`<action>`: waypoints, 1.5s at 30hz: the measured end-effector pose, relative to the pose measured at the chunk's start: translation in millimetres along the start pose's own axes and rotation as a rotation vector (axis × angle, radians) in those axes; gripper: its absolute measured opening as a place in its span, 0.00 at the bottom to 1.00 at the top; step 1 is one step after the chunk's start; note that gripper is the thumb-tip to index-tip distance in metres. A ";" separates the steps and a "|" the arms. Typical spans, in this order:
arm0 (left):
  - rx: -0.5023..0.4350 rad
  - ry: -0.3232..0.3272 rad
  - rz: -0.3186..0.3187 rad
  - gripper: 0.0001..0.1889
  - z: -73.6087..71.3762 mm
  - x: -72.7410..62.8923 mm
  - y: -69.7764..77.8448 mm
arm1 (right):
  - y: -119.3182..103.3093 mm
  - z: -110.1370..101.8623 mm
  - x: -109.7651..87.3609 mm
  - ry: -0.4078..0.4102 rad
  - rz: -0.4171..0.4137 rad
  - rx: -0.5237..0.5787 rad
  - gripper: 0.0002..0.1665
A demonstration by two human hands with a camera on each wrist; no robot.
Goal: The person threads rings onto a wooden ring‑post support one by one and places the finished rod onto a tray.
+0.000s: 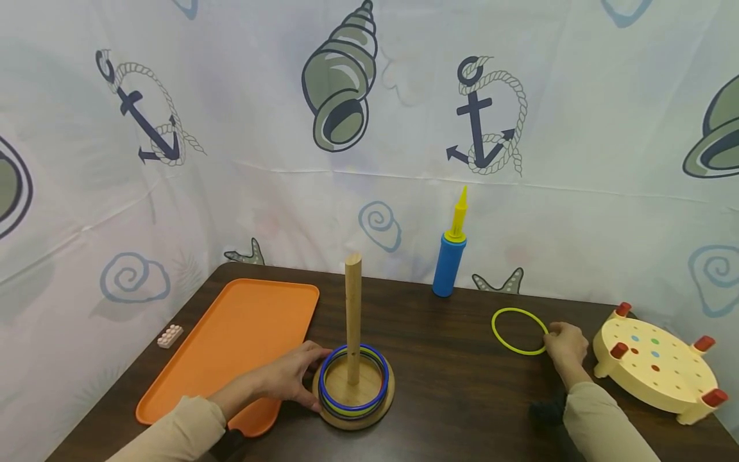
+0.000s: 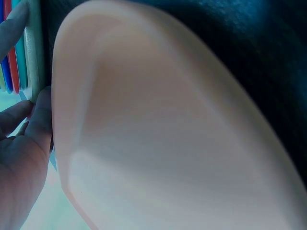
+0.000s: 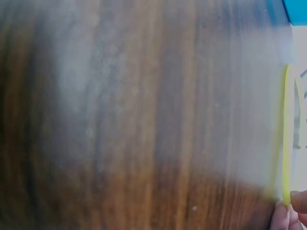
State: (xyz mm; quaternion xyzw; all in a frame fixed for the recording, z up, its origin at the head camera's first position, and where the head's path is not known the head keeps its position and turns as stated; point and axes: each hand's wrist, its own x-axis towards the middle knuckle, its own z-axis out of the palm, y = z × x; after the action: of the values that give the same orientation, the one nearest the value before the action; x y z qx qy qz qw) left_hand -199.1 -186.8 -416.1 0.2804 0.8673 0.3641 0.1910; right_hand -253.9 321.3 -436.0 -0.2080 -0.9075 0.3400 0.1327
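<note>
A wooden ring-toss stand (image 1: 354, 308) with an upright post stands on the table. Several rings, a blue ring (image 1: 353, 408) uppermost, lie stacked around its post. My left hand (image 1: 293, 375) holds the left edge of the round base, thumb toward the front and fingers farther back. In the left wrist view, stacked coloured rings (image 2: 13, 72) show beside the fingers. Farther right, my right hand (image 1: 566, 346) pinches a yellow ring (image 1: 514, 309) by its right side. The right wrist view has this yellow ring (image 3: 286, 129) between thumb and fingers, close over the tabletop.
An orange tray (image 1: 254, 321) lies left of the stand, partly under my left forearm. Beyond it is a pale pink toy brick (image 1: 170, 336). A blue and yellow hand pump (image 1: 448, 263) stands at the back. At right sits a cream pegboard stool (image 1: 652, 359) with red pegs.
</note>
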 end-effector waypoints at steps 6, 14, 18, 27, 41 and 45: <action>0.018 -0.002 0.009 0.46 -0.9 0.1 0.7 | 2.6 -0.9 -1.7 0.007 0.040 0.077 0.17; 0.036 -0.002 0.026 0.46 -0.8 0.0 1.8 | 3.1 -0.7 -3.5 -0.070 0.145 0.397 0.18; 0.002 -0.007 0.013 0.46 -0.4 -0.1 2.3 | 1.5 0.5 -6.4 -0.123 0.185 0.520 0.19; -0.026 -0.006 0.019 0.46 0.4 0.0 0.1 | -8.2 2.2 -15.3 -0.173 0.185 0.632 0.16; 0.024 0.004 0.041 0.46 -0.4 -0.8 0.9 | -45.6 -1.4 -35.2 -0.282 0.074 0.714 0.15; 0.034 0.007 0.032 0.46 0.1 -0.3 -0.3 | -63.2 -5.2 -41.6 -0.307 0.039 0.729 0.15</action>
State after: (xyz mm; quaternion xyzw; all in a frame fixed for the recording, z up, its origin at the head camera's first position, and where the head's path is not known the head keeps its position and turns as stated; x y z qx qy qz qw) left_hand -198.9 -187.1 -416.3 0.2962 0.8694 0.3536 0.1773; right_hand -233.5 261.6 -393.8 -0.1113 -0.7324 0.6695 0.0544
